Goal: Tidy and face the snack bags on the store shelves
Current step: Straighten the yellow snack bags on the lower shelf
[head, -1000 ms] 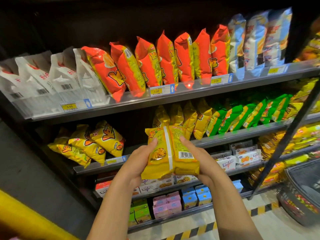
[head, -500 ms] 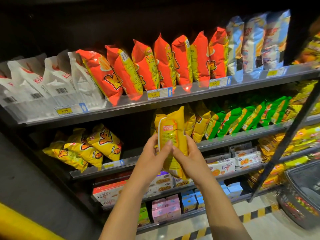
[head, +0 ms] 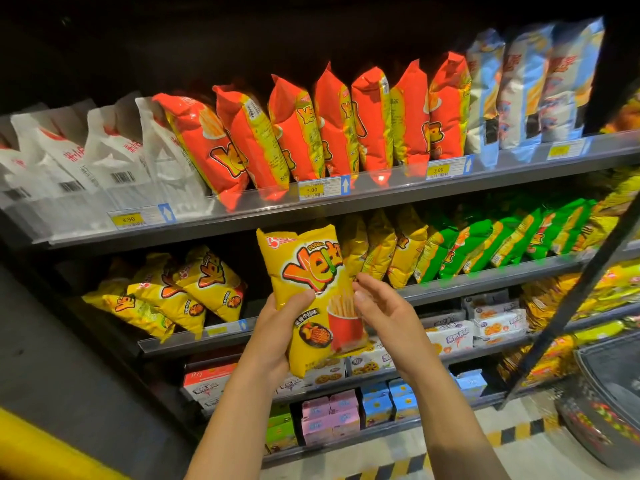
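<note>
- Now I see the left hand (head: 277,327) gripping the yellow snack bag (head: 311,271) low on its left side, thumb laid across the front and fingers wrapped behind
- I read the right hand (head: 384,313) as loose and holding nothing: its fingers are lightly bent at the bag's right edge, and I cannot tell whether the tips touch the foil
- From my feed the bag stands nearly upright, its top leaning a little left and its printed front turned to the camera, logo and red cup of fries showing
- It is held in the air in front of the second shelf (head: 450,286), before the gap between the slumped yellow bags (head: 194,292) on the left and the upright yellow bags (head: 381,247) on the right
- Past those upright ones I make out green bags (head: 485,247) standing edge-on along the same shelf
- On the top shelf (head: 381,197) I see white bags (head: 104,157) at left, orange bags (head: 311,133) in the middle, some leaning left, and blue-and-white bags (head: 519,88) at right
- Yellow price tags (head: 311,190) sit on the top shelf's front rail
- Below the held bag, the lower shelves carry biscuit packs (head: 495,323), pink cartons (head: 329,417) and blue cartons (head: 391,400)
</note>
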The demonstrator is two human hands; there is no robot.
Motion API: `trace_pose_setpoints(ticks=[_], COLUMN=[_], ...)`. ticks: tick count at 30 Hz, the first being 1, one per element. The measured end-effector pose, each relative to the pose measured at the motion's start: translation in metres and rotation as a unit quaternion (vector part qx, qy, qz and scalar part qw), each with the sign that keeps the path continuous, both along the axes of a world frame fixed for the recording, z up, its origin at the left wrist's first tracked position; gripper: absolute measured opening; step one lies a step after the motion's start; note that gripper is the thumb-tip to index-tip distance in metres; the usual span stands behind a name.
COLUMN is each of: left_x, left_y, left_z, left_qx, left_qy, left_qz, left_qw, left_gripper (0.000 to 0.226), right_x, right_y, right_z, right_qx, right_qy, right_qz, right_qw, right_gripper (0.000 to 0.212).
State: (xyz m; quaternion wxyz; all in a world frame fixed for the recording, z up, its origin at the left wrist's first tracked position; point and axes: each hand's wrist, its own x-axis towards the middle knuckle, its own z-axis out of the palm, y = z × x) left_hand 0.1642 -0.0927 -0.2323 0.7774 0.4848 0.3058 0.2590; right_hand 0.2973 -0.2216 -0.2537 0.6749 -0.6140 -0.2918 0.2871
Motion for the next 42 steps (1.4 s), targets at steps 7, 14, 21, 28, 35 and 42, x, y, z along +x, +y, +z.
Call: trace_pose_setpoints(ticks=[7, 14, 21, 28, 35, 42], left_x=[-0.005, -0.017, -0.027, 0.002, 0.050, 0.071], left_y=[0.015, 0.037, 0.065, 0.108, 0.149, 0.177], left_z=[-0.012, -0.027, -0.039, -0.051, -0.065, -0.086], left_qx=[0.001, 0.058, 0.048, 0.125, 0.185, 0.208], left_qy=[0.021, 0.086, 0.113, 0.180, 0.191, 0.292], left_qz=[-0.042, -0.024, 0.055, 0.209, 0.284, 0.304], left_qw=[0.999, 0.994, 0.991, 0.953, 0.921, 0.883], left_gripper=[0.055, 0.038, 0.046, 0.061, 0.071, 0.073], right_x=[-0.007, -0.006, 0.006, 0.045, 0.073, 0.075], right_y=[0.014, 0.042, 0.073, 0.112, 0.150, 0.168], right_z=[-0.007, -0.027, -0.032, -0.033, -0.034, -0.049], right_qx=[0.006, -0.034, -0.161, -0.236, -0.280, -0.316], right_qy=[0.039, -0.032, -0.218, -0.567, -0.652, -0.668], right_qz=[0.026, 0.035, 0.046, -0.105, -0.139, -0.132], right_qw=[0.999, 0.998, 0.961, 0.782, 0.690, 0.661], right_gripper=[0.038, 0.059, 0.072, 0.077, 0.071, 0.058])
